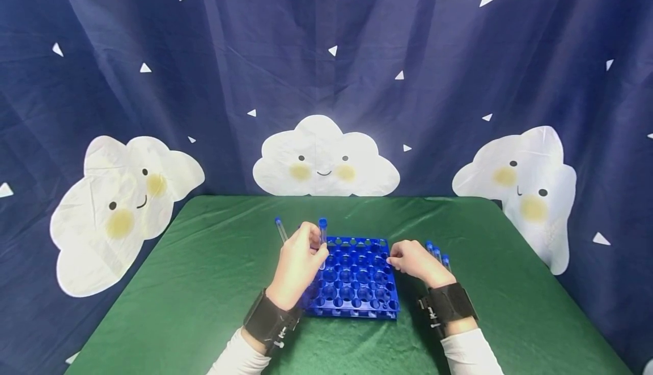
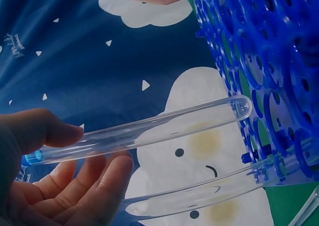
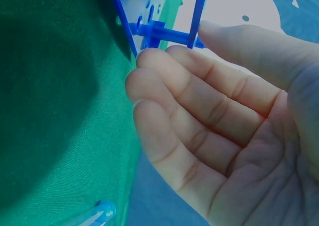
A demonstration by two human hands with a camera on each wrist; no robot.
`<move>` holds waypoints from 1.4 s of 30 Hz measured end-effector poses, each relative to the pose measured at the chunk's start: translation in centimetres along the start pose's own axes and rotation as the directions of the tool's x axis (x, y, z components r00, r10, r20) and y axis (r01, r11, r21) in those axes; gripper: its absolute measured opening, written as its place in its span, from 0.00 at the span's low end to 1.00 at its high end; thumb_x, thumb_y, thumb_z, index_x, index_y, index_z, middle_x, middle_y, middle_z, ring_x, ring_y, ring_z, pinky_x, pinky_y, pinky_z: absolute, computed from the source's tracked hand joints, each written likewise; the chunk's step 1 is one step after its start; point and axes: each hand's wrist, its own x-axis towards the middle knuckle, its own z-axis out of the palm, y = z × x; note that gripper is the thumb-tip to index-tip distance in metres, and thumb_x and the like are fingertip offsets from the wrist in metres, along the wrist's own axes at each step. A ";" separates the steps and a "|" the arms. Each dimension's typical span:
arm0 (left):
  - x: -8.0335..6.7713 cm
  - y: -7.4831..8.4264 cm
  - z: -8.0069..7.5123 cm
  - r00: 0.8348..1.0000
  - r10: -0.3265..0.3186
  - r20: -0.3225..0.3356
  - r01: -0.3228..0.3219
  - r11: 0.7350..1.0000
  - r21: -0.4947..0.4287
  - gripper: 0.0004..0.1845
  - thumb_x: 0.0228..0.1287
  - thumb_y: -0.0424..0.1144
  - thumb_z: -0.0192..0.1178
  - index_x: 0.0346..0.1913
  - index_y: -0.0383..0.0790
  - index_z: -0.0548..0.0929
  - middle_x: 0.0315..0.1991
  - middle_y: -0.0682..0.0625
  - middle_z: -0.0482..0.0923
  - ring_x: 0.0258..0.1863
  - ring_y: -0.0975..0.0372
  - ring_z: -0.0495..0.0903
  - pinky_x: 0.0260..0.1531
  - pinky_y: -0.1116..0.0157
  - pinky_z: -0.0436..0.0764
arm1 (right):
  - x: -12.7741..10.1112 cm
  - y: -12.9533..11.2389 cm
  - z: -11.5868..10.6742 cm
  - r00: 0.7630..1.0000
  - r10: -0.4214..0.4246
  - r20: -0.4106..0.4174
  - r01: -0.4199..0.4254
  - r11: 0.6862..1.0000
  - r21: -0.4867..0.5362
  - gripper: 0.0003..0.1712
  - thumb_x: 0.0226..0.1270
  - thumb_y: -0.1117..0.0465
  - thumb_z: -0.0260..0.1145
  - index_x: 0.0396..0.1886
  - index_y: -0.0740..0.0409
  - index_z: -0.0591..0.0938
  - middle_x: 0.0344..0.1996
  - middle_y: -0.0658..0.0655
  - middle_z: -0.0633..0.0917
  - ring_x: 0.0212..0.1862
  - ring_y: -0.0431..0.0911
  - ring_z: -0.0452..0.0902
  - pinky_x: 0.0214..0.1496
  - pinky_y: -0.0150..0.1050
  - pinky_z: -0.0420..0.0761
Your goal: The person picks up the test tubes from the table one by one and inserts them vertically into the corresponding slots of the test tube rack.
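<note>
A blue test tube rack (image 1: 357, 284) lies on the green table (image 1: 204, 284). My left hand (image 1: 298, 264) grips two clear blue-capped tubes at the rack's far left corner. One tube (image 1: 322, 232) stands upright with its lower end in the rack (image 2: 259, 61). The other tube (image 1: 280, 229) tilts left, outside the rack. In the left wrist view the free tube (image 2: 149, 128) lies between thumb and fingers, and the second tube (image 2: 199, 192) reaches into the rack. My right hand (image 1: 412, 261) touches the rack's right edge (image 3: 159, 32) with nearly straight fingers (image 3: 199, 111) and holds nothing.
Several more capped tubes (image 1: 437, 253) lie on the cloth just right of my right hand; one tube (image 3: 97, 213) shows in the right wrist view. A dark blue curtain with white clouds (image 1: 323, 160) hangs behind the table. Green cloth stretches on both sides of the rack.
</note>
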 end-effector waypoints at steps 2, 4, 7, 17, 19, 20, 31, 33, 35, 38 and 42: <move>-0.1 -0.1 0.1 1.000 0.003 -0.008 -0.003 1.000 0.014 0.11 0.59 0.33 0.64 0.39 0.42 0.73 0.34 0.50 0.80 0.31 0.63 0.83 0.35 0.67 0.85 | 0.0 0.0 0.0 1.000 -0.003 -0.002 0.003 1.000 -0.004 0.09 0.65 0.62 0.66 0.24 0.57 0.81 0.17 0.49 0.77 0.22 0.41 0.71 0.24 0.34 0.72; -0.1 -0.2 0.3 1.000 0.008 -0.015 -0.007 1.000 0.028 0.10 0.59 0.33 0.65 0.39 0.42 0.73 0.33 0.50 0.81 0.31 0.63 0.83 0.35 0.67 0.85 | 0.1 0.0 0.1 1.000 -0.001 -0.002 0.001 1.000 -0.005 0.09 0.65 0.62 0.66 0.24 0.57 0.81 0.17 0.49 0.77 0.22 0.41 0.71 0.24 0.34 0.72; 0.0 -0.4 0.5 0.999 0.022 -0.023 -0.021 0.998 0.058 0.11 0.58 0.32 0.65 0.39 0.42 0.74 0.32 0.50 0.81 0.30 0.63 0.83 0.34 0.67 0.85 | 0.2 0.1 0.1 1.000 -0.002 -0.001 0.002 1.000 -0.006 0.09 0.65 0.63 0.66 0.24 0.57 0.81 0.17 0.49 0.77 0.22 0.41 0.71 0.24 0.34 0.72; -0.1 -0.3 0.5 0.999 0.030 -0.041 -0.026 0.994 0.104 0.11 0.57 0.33 0.66 0.39 0.42 0.74 0.32 0.50 0.83 0.31 0.61 0.84 0.33 0.63 0.84 | 0.1 0.0 0.1 1.000 0.001 0.003 -0.001 1.000 -0.008 0.09 0.66 0.63 0.66 0.25 0.58 0.81 0.17 0.49 0.77 0.22 0.41 0.71 0.25 0.34 0.72; -0.1 -0.3 0.5 0.999 0.027 -0.041 -0.023 0.994 0.108 0.11 0.57 0.33 0.66 0.39 0.41 0.74 0.32 0.50 0.84 0.31 0.61 0.84 0.33 0.62 0.84 | 0.0 -0.1 0.1 1.000 -0.003 0.001 0.003 1.000 -0.012 0.09 0.66 0.63 0.66 0.25 0.58 0.81 0.17 0.49 0.77 0.22 0.41 0.71 0.25 0.34 0.72; -0.1 -0.3 0.5 0.999 0.028 -0.042 -0.023 0.994 0.110 0.11 0.57 0.33 0.66 0.39 0.41 0.74 0.32 0.50 0.84 0.31 0.61 0.84 0.33 0.62 0.84 | 0.0 -0.1 0.1 1.000 -0.007 0.000 0.007 1.000 -0.014 0.09 0.66 0.63 0.66 0.25 0.58 0.81 0.17 0.49 0.78 0.22 0.41 0.71 0.25 0.34 0.72; -0.3 -0.5 0.9 0.997 0.077 -0.033 -0.071 0.987 0.147 0.11 0.56 0.31 0.67 0.38 0.40 0.74 0.30 0.50 0.83 0.28 0.60 0.82 0.29 0.62 0.82 | 0.2 0.1 0.2 1.000 -0.002 -0.001 0.002 1.000 -0.017 0.09 0.66 0.62 0.66 0.25 0.58 0.82 0.17 0.49 0.78 0.21 0.41 0.71 0.24 0.34 0.72; -0.3 -0.6 1.0 0.997 0.073 -0.015 -0.069 0.983 0.172 0.11 0.57 0.32 0.66 0.38 0.40 0.74 0.29 0.50 0.82 0.26 0.60 0.81 0.27 0.63 0.81 | 0.3 0.1 0.3 1.000 0.004 0.003 -0.004 1.000 -0.014 0.09 0.66 0.62 0.66 0.25 0.58 0.82 0.17 0.49 0.77 0.21 0.41 0.71 0.24 0.34 0.72; -0.4 -0.6 1.1 0.998 0.063 0.001 -0.062 0.980 0.191 0.11 0.57 0.32 0.66 0.38 0.41 0.73 0.28 0.50 0.81 0.25 0.60 0.80 0.26 0.64 0.80 | 0.3 0.1 0.3 1.000 0.010 0.007 -0.010 1.000 -0.011 0.09 0.66 0.62 0.66 0.25 0.57 0.81 0.17 0.49 0.77 0.21 0.41 0.71 0.24 0.34 0.72; -0.5 -0.7 1.2 0.999 0.053 0.013 -0.055 0.977 0.207 0.12 0.57 0.33 0.66 0.37 0.41 0.73 0.27 0.50 0.80 0.23 0.59 0.80 0.24 0.63 0.80 | 0.3 0.0 0.3 1.000 0.015 0.010 -0.015 1.000 -0.009 0.09 0.66 0.62 0.66 0.25 0.57 0.81 0.17 0.49 0.77 0.21 0.41 0.71 0.25 0.34 0.72; -0.5 -0.7 1.2 0.998 0.053 0.019 -0.056 0.973 0.224 0.12 0.56 0.32 0.66 0.36 0.40 0.72 0.25 0.50 0.79 0.21 0.58 0.79 0.22 0.63 0.79 | 0.2 0.1 0.2 1.000 0.009 0.001 -0.009 1.000 -0.014 0.09 0.66 0.62 0.66 0.25 0.57 0.81 0.17 0.49 0.77 0.22 0.42 0.71 0.25 0.34 0.73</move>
